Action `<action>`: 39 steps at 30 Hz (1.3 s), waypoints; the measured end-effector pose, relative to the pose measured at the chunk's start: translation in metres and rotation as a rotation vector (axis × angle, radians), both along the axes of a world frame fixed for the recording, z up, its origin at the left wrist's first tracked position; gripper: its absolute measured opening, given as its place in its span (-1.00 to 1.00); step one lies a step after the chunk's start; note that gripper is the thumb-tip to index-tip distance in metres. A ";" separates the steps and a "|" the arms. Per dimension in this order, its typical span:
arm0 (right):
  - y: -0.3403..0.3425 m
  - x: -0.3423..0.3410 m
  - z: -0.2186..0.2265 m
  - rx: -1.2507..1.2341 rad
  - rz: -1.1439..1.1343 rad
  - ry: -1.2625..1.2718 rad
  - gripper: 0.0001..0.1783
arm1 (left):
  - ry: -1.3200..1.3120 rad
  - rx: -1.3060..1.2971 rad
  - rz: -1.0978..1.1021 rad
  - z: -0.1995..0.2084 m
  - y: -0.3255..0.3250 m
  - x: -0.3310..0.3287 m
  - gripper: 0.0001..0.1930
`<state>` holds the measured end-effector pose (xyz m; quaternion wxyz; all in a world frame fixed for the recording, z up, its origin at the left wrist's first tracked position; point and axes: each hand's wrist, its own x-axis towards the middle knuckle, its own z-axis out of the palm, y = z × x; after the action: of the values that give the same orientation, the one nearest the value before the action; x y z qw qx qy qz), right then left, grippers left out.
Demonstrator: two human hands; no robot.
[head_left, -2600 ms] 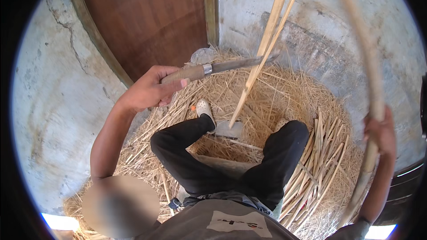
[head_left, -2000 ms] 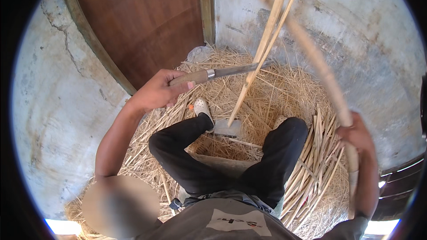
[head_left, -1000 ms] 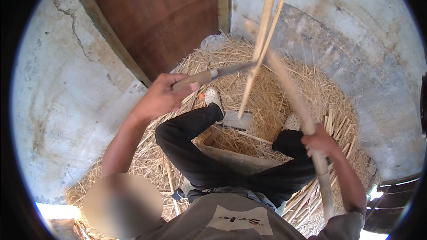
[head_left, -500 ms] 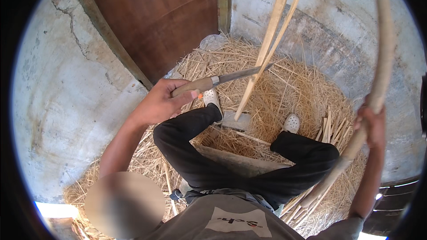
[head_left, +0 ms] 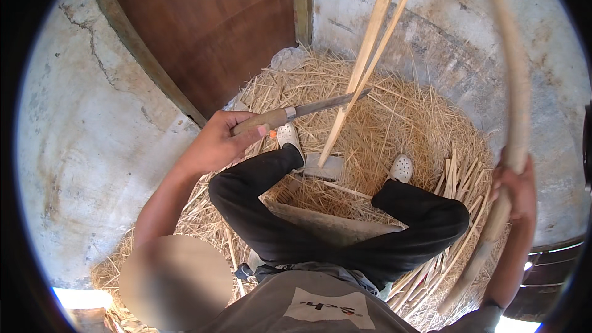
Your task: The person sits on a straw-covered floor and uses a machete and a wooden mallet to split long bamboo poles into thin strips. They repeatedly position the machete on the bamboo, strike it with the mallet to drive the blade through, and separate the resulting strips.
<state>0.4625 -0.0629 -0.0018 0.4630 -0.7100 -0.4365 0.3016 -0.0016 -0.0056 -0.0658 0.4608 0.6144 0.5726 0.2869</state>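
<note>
My left hand (head_left: 217,143) is wrapped round the wooden handle of a knife (head_left: 317,106). The long blade points to the right and lies against a pale, split wood strip (head_left: 374,34), whose two pieces spread apart toward the top. The strip's lower end comes down near a flat block (head_left: 330,167) between my feet. At the right, my right hand (head_left: 517,190) grips a long, thick wooden stick (head_left: 515,92). It leans upright, its top running out of view and its lower end beside my right thigh. The stick is apart from the knife.
Straw and shavings (head_left: 425,114) cover the floor around my white shoes (head_left: 401,168). Cut strips (head_left: 459,179) are piled by my right knee. A beam (head_left: 333,225) lies between my legs. A brown door (head_left: 203,18) and pale walls (head_left: 111,166) stand close. A blurred round patch (head_left: 176,280) hides the lower left.
The stick in my right hand has tilted, its upper part moving left and its lower end right. The knife and split strip keep nearly the same place against each other; the view has shifted slightly.
</note>
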 end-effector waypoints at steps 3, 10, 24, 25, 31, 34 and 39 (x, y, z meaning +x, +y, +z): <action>0.017 0.024 0.009 0.219 0.180 0.079 -0.58 | -0.003 -0.015 0.002 0.003 -0.001 -0.002 -0.61; 0.021 -0.020 -0.162 -0.776 0.425 0.357 -0.49 | 0.002 -0.007 -0.033 0.009 -0.002 0.002 -0.67; 0.036 0.020 -0.060 -0.147 0.102 0.006 -0.61 | -0.043 -0.003 0.035 -0.012 -0.008 0.001 -0.67; 0.042 0.014 -0.097 -0.387 0.056 -0.037 -0.63 | -0.039 0.001 0.015 -0.012 -0.006 0.003 -0.68; 0.019 -0.028 -0.193 -0.757 0.484 0.426 -0.59 | -0.008 -0.043 -0.030 -0.023 -0.008 -0.010 -0.68; 0.003 -0.003 -0.170 -0.654 0.406 0.231 -0.70 | -0.072 -0.097 0.078 -0.038 -0.018 -0.005 -0.66; -0.040 0.066 -0.134 -0.309 0.064 -0.173 -0.61 | -0.606 -0.201 0.193 -0.101 -0.039 0.061 -0.68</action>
<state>0.5282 -0.1031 -0.1359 0.2993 -0.7816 -0.4458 0.3174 0.0594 -0.0446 -0.1668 0.6391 0.3954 0.4905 0.4411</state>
